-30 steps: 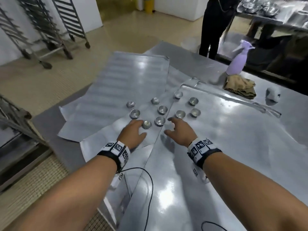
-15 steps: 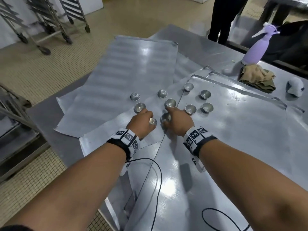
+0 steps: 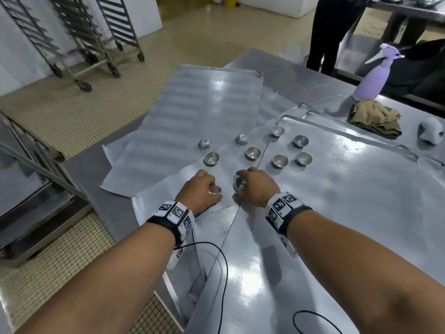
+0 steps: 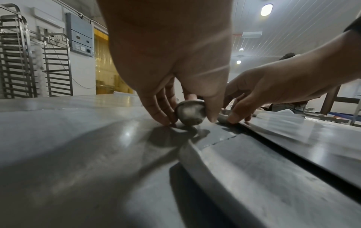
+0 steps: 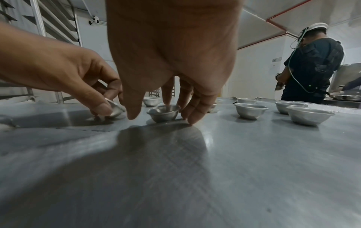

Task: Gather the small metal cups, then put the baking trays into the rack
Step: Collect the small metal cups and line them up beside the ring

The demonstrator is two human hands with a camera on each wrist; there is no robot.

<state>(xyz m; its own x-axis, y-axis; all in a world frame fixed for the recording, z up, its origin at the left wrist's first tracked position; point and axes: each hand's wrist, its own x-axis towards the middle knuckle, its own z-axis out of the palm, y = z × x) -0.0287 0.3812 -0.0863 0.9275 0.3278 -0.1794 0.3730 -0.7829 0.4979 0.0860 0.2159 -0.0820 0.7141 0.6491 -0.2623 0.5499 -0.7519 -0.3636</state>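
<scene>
Several small metal cups (image 3: 253, 153) lie scattered over overlapping flat baking trays (image 3: 337, 201) on a steel table. My left hand (image 3: 201, 189) pinches one cup (image 4: 190, 112) between thumb and fingers and tips it on its side just above the tray. My right hand (image 3: 255, 186) has its fingers curled round another cup (image 5: 163, 112) that stands upright on the tray, one fingertip inside its rim. Both hands are side by side at the near end of the cup cluster. More cups (image 5: 250, 110) stand to the right of my right hand.
Wheeled tray racks (image 3: 101, 32) stand on the tiled floor at the far left, another rack (image 3: 29, 169) close at my left. A purple spray bottle (image 3: 375, 78), a brown cloth (image 3: 374, 119) and a white object (image 3: 431, 133) sit at the table's far right. A person in black (image 5: 312, 71) stands behind the table.
Both hands came together onto the two nearest cups and closed their fingers on them. The left hand has tipped its cup up off the tray.
</scene>
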